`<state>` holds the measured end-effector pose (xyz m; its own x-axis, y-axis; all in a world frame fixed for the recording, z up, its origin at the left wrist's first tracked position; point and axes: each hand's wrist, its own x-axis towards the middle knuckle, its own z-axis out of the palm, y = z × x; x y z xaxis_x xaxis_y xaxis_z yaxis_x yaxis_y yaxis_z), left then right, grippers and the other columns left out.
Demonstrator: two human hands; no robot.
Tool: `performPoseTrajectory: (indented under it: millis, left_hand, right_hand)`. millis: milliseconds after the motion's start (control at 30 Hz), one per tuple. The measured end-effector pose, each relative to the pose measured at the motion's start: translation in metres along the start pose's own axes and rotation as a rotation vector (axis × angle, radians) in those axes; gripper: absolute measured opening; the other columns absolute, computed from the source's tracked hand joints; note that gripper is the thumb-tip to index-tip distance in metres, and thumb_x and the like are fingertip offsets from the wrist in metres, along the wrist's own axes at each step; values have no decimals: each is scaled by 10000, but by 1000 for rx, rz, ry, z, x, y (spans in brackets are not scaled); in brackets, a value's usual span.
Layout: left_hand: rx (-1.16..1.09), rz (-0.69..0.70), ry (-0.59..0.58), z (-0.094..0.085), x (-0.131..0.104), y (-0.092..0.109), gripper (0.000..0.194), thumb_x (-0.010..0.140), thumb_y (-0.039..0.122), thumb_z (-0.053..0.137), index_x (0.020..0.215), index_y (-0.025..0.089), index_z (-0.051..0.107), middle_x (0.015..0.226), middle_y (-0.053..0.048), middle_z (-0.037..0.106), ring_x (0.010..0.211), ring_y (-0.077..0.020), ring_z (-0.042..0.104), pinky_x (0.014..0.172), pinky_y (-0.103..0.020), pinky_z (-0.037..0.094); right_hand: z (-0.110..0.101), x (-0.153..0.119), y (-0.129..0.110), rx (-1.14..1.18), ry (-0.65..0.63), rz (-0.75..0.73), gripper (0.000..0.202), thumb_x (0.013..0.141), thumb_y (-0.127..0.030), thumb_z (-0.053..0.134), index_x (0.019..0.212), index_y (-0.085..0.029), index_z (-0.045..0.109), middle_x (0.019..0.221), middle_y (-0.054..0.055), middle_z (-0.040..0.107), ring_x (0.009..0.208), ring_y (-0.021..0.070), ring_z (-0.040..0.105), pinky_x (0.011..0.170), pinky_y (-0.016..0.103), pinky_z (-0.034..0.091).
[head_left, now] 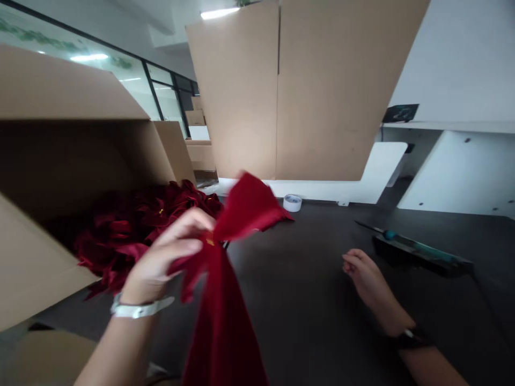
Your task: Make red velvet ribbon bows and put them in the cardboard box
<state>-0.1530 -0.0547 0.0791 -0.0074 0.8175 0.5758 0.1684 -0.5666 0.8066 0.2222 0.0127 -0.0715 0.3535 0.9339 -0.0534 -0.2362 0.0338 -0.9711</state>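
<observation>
My left hand (171, 246) grips a dark red velvet bow (219, 300) by its middle, where a small gold piece shows. The bow's loop stands up to the right, smeared by motion, and its long tails hang toward me. My right hand (362, 273) is low over the dark table, away from the bow, its fingers curled into a pinch. Anything between those fingertips is hidden or too small to see. Near it lies a teal-and-black tool with a thin pointed tip (418, 246), on a black block.
An open cardboard box (173, 153) on its side at left spills a heap of red bows (120, 236) onto the dark tabletop (293, 300). A white tape roll (292, 202) sits at the back, before a tall cardboard sheet (314, 96). White shelving (462, 166) stands at right.
</observation>
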Motion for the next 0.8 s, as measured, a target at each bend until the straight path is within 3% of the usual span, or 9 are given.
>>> performPoseTrajectory:
  millis: [67, 133, 167, 233, 300, 400, 567, 667, 800]
  left_hand:
    - [-35, -197, -472, 25, 1, -28, 136, 788, 309, 592, 901, 232, 598, 857, -18, 624, 762, -170, 602, 667, -289, 499]
    - [31, -293, -899, 55, -1, -58, 193, 824, 299, 577, 990, 207, 615, 950, -43, 663, 870, -180, 614, 777, -299, 494]
    - [100, -309, -1015, 69, -2, -73, 215, 840, 285, 552, 1025, 195, 614, 973, -52, 674, 866, -174, 614, 781, -294, 490]
    - [301, -248, -1136, 95, -2, -98, 220, 818, 223, 550, 1013, 186, 645, 962, -47, 692, 836, -161, 620, 762, -268, 481]
    - [478, -175, -1092, 112, 5, -117, 192, 792, 215, 579, 955, 191, 677, 918, -30, 705, 800, -149, 632, 730, -237, 487]
    - [623, -130, -893, 127, 28, -138, 210, 838, 241, 523, 983, 184, 664, 958, -43, 706, 847, -156, 648, 769, -240, 506]
    - [855, -82, -565, 148, 70, -175, 319, 850, 166, 410, 1110, 89, 577, 1169, -187, 614, 1091, -261, 585, 970, -397, 441]
    - [981, -43, -506, 156, 79, -189, 316, 847, 214, 462, 1111, 82, 575, 1181, -215, 595, 1114, -312, 567, 967, -441, 433]
    - [1130, -4, -528, 159, 82, -192, 220, 842, 252, 502, 990, 144, 624, 1044, -160, 650, 991, -312, 616, 834, -397, 486]
  right_hand:
    - [0, -1, 0, -28, -29, -4, 291, 487, -321, 725, 643, -199, 512, 520, -50, 477, 513, 101, 435, 502, 233, 345]
    - [1, -2, 0, -86, -64, -17, 295, 523, -347, 704, 673, -206, 493, 514, -50, 472, 514, 108, 431, 514, 238, 338]
    - [1, -2, 0, -126, -89, -33, 290, 546, -360, 687, 689, -210, 484, 517, -51, 467, 514, 111, 429, 519, 242, 334]
    - [3, -3, 0, -203, -145, -71, 262, 590, -371, 648, 714, -214, 477, 538, -55, 457, 513, 113, 428, 527, 249, 327]
    - [6, -5, 0, -250, -202, -92, 234, 621, -370, 616, 733, -214, 482, 560, -59, 452, 510, 109, 430, 531, 251, 322]
    - [10, -6, 0, -267, -259, -77, 210, 640, -358, 595, 752, -209, 498, 589, -62, 464, 507, 98, 441, 528, 243, 330]
    - [16, -5, 2, -286, -365, -17, 134, 659, -263, 602, 725, -196, 506, 608, -59, 488, 496, 83, 456, 498, 222, 345]
    - [17, -3, 4, -280, -388, 8, 82, 697, -182, 576, 737, -189, 504, 618, -62, 480, 499, 71, 455, 498, 208, 358]
    - [17, -1, 3, -257, -402, 17, 85, 731, -114, 541, 745, -185, 496, 655, -59, 471, 501, 56, 443, 503, 199, 365]
